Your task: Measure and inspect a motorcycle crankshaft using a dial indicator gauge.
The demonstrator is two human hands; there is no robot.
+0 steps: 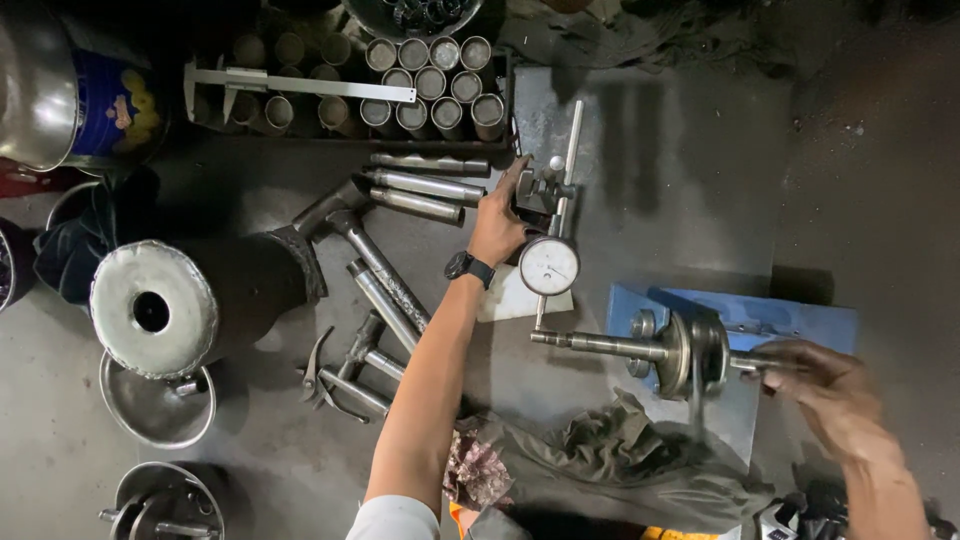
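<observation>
Looking down, you see your left hand (497,222) wrapped around the dark base of the dial gauge stand (541,192), with your fingers closed on it. A black watch (469,267) sits on that wrist. The round white dial gauge (549,265) hangs from the stand, just below your left hand, and its thin tip points down to the metal shaft (600,345). The shaft lies flat, and it has a big round wheel part (695,352) near its right end. Your right hand (820,385) is at the right end of the shaft, with fingers curled on it, but it looks blurry, so you cannot tell how tight the hold is. The shaft rests on a blue holder (800,315) on the grey plate (660,160). A white pad (510,300) lies under the gauge. To the left of your arm, long steel rods (385,290) and grey pliers (318,370) lie on the bench (250,440). A big dark pipe (190,300) with a silver end lies further left. At the top, many short metal tubes (430,85) stand in a box, and a long measuring caliper (300,85) lies across them. A crumpled green rag (620,460) sits near the bottom.
</observation>
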